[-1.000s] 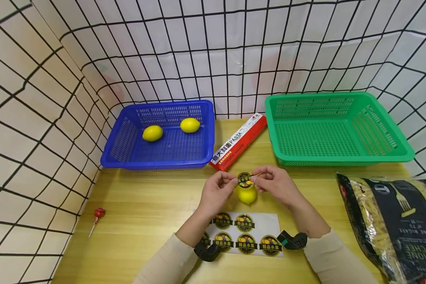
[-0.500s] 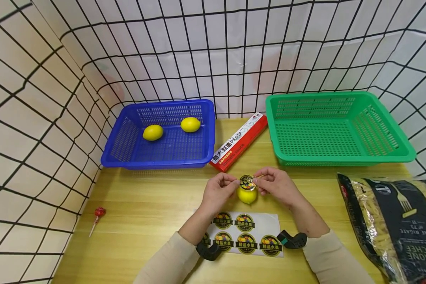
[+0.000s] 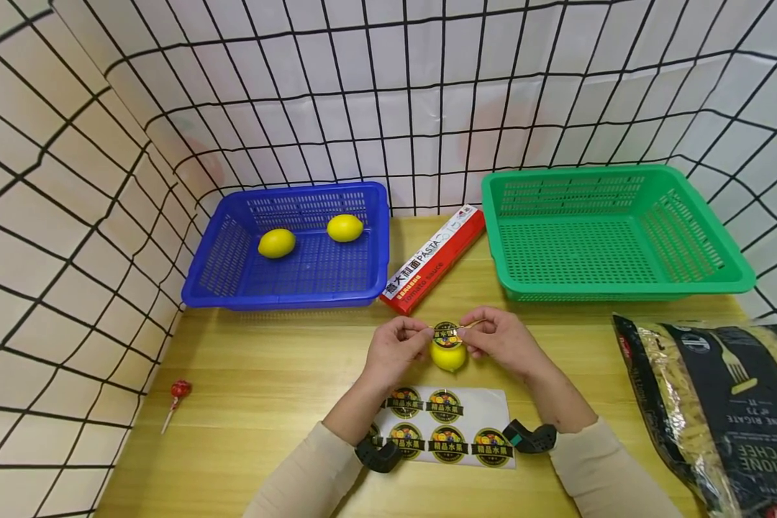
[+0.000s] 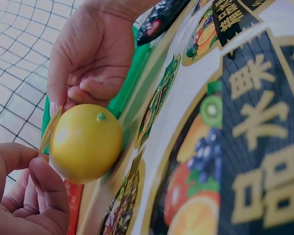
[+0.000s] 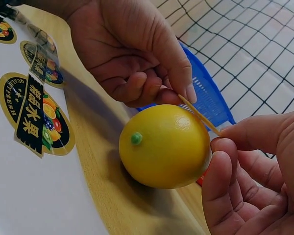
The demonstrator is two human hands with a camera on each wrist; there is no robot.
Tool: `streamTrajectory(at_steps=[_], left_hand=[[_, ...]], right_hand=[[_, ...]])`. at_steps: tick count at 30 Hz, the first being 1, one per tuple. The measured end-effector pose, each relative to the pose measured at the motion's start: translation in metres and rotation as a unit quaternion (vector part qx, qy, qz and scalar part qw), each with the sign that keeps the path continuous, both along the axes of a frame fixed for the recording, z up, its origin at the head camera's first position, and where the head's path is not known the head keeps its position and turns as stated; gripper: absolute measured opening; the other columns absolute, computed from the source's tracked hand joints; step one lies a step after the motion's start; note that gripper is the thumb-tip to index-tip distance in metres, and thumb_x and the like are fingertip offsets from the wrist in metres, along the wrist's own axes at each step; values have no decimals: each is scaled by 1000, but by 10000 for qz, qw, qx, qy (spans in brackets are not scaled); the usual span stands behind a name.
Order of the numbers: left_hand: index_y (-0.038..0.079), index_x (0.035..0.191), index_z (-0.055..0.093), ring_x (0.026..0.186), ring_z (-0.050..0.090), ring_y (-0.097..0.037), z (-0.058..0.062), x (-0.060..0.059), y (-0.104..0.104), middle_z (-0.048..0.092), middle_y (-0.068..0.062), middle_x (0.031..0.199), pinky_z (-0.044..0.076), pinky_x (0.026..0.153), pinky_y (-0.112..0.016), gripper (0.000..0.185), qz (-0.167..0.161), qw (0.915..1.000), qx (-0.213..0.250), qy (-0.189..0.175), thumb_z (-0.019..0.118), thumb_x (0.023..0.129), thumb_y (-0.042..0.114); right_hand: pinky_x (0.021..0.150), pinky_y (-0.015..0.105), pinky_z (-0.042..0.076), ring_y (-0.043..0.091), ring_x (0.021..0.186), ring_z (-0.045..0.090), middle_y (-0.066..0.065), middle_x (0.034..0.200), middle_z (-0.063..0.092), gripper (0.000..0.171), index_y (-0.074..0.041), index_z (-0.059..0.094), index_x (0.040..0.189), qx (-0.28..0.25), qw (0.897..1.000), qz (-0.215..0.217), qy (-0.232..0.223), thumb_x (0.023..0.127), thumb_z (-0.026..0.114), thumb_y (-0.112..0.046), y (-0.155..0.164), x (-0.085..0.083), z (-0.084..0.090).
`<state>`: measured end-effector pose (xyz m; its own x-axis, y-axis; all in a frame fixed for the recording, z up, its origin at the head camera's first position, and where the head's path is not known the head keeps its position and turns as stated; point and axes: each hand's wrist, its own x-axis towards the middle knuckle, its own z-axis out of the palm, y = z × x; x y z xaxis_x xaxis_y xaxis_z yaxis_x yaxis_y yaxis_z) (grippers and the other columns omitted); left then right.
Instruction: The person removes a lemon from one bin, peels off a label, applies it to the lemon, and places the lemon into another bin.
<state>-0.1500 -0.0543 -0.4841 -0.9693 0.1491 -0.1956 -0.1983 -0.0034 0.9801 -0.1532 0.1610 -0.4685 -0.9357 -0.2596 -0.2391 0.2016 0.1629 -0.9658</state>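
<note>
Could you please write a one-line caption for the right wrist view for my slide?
Both hands, left hand and right hand, pinch a round sticker over a yellow lemon beside the sticker sheet.

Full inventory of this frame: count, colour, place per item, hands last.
blue plastic basket: 1, back left of table
yellow lemons in the basket: 2
green plastic basket: 1, back right
red pasta box: 1, between the baskets
yellow lemon on the table: 1, between the hands
round fruit sticker: 1, black and gold, over that lemon
white sticker sheet: 1, near edge
black pasta bag: 1, right
red lollipop: 1, left
left hand, right hand: pinching the sticker's edges
</note>
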Motion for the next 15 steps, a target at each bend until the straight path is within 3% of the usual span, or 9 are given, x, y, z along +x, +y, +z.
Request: streamTrajectory(at_steps=[15], left_hand=[[-7, 101, 67, 64, 59, -11, -3, 1, 0, 64, -1, 76, 54, 60, -21, 20, -39, 9999, -110, -59, 74, 91, 9]], right_hand=[[64, 21, 56, 10, 66, 58, -1, 77, 66, 32, 11, 57, 117, 110, 9998, 112, -77, 96, 70, -10, 0, -1, -3]])
